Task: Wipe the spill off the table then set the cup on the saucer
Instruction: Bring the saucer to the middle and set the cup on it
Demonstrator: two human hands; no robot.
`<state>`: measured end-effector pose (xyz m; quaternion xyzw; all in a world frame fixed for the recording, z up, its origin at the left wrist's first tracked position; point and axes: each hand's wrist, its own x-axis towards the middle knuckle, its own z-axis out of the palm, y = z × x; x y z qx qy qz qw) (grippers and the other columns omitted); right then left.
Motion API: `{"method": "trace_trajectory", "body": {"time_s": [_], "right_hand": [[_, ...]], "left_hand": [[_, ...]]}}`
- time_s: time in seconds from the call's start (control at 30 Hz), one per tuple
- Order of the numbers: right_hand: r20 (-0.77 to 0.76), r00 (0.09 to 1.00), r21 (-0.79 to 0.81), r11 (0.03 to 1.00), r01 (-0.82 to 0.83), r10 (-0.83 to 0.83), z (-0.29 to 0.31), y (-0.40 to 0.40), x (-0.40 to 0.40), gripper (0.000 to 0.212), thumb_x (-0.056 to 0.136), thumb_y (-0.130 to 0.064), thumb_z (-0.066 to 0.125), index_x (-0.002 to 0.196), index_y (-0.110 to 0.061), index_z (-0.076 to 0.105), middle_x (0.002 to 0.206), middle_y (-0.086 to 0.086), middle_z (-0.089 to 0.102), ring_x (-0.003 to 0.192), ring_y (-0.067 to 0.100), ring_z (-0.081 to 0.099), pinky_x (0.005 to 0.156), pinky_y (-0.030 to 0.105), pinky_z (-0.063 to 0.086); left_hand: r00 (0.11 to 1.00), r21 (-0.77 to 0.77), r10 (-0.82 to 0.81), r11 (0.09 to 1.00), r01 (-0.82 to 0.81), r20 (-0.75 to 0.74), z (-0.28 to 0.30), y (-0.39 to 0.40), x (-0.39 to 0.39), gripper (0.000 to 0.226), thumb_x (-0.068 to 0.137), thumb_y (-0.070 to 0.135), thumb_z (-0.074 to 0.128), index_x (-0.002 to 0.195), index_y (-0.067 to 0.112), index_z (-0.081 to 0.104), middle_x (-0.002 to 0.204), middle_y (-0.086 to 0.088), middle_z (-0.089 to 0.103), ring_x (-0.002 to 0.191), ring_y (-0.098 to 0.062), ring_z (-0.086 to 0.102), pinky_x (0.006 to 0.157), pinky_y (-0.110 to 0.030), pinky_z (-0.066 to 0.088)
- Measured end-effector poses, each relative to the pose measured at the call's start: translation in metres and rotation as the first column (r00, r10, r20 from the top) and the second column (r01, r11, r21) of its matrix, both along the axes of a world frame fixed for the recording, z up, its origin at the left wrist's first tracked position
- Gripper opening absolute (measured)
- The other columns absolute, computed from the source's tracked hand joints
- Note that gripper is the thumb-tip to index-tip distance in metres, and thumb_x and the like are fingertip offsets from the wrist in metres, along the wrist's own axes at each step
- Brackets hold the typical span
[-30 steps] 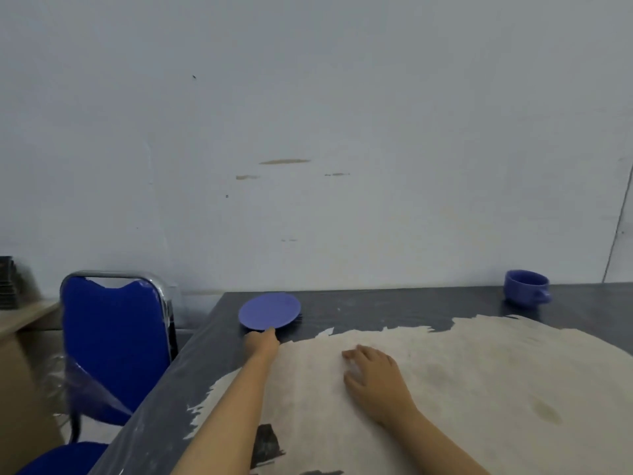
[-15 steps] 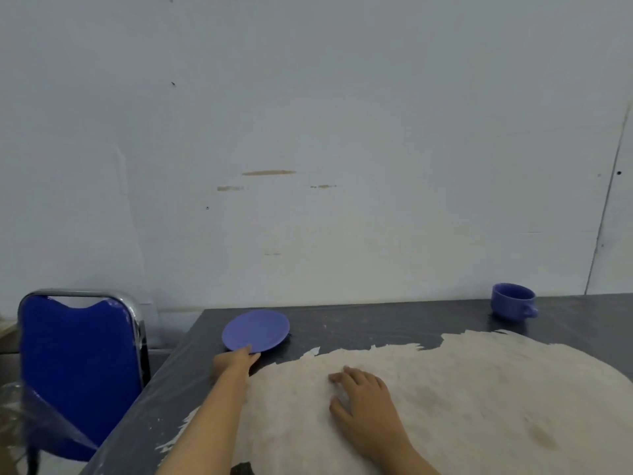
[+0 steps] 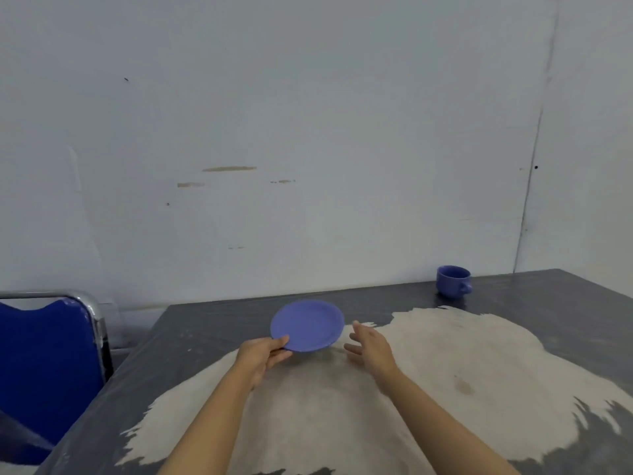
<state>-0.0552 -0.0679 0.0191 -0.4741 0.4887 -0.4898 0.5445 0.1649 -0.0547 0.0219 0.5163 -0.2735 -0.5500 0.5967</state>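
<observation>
The left hand (image 3: 262, 354) is clamped on the near-left rim of the blue saucer (image 3: 308, 325), tilted above the table (image 3: 212, 323). The right hand (image 3: 371, 344) is spread beside it, empty. The blue cup (image 3: 452, 281) is seen far right.

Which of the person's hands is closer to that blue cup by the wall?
The right hand: open, it hovers nearer the cup, though well short. The left hand grips the saucer, farther away.

blue saucer (image 3: 308, 324) tilted, blue cup (image 3: 452, 281) upright
</observation>
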Motion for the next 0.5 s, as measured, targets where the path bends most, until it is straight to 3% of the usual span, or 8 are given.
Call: {"method": "trace_trajectory", "body": {"time_s": [0.07,0.17,0.37,0.5], "right_hand": [[0.018,0.999,-0.025,0.999,-0.027,0.027,0.004,0.002,-0.023,0.033,0.102,-0.032,0.046,0.113,-0.005,0.061,0.113,0.012,0.066,0.094,0.027,0.070,0.080,0.034,0.059],[-0.091,0.995,-0.069,0.997,0.025,-0.032,0.005,0.009,-0.055,0.033,0.100,-0.030,0.049,0.111,-0.005,0.067,0.098,0.009,0.071,0.078,0.019,0.072,0.063,0.025,0.059],[-0.214,0.968,-0.067,0.991,0.116,-0.128,-0.006,0.021,-0.106,0.028,0.099,-0.032,0.052,0.102,-0.010,0.068,0.094,0.009,0.073,0.073,0.019,0.071,0.056,0.021,0.056],[-0.252,0.959,-0.037,0.991,0.126,-0.131,-0.012,0.031,-0.120,0.033,0.099,-0.038,0.050,0.092,-0.011,0.068,0.082,0.001,0.071,0.073,0.019,0.070,0.052,0.020,0.056]], "left_hand": [[0.996,-0.003,-0.082,0.997,0.082,0.019,0.002,0.005,-0.027,0.036,0.085,-0.008,0.065,0.118,-0.020,0.056,0.104,-0.021,0.069,0.083,-0.024,0.067,0.055,-0.023,0.061],[0.988,0.020,-0.144,0.990,0.143,0.050,0.000,0.012,-0.064,0.035,0.085,-0.006,0.066,0.115,-0.022,0.057,0.114,-0.027,0.066,0.083,-0.026,0.068,0.059,-0.023,0.062],[0.969,0.057,-0.207,0.978,0.201,0.134,-0.004,0.028,-0.108,0.029,0.083,-0.001,0.071,0.106,-0.017,0.062,0.108,-0.026,0.070,0.071,-0.022,0.075,0.066,-0.025,0.062],[0.961,0.092,-0.217,0.975,0.204,0.173,-0.005,0.044,-0.125,0.027,0.083,0.000,0.071,0.104,-0.015,0.062,0.109,-0.024,0.070,0.085,-0.029,0.074,0.066,-0.025,0.062]]}}
